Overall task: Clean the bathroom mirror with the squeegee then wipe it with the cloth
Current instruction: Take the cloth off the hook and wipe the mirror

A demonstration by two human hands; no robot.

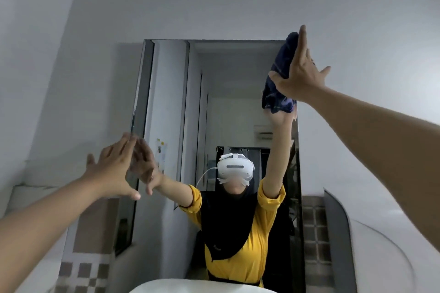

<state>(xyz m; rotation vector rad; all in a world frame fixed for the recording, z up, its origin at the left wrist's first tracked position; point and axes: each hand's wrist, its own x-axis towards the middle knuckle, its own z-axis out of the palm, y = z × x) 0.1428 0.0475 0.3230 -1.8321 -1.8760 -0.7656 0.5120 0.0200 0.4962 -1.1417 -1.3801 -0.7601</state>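
The tall bathroom mirror point(171, 93) hangs on the wall straight ahead and reflects a person in a yellow top with a white headset. My right hand point(301, 74) presses a dark blue cloth point(281, 78) flat against the mirror's top right corner, fingers spread over it. My left hand point(114, 169) rests open, fingers apart, against the mirror's left edge at mid height, holding nothing. No squeegee is in view.
A white basin rim point(190, 286) shows at the bottom centre. Brown and white tiles point(314, 228) line the wall beside the mirror's lower part. A grey curved edge point(338, 233) runs down the right side. White wall surrounds the mirror.
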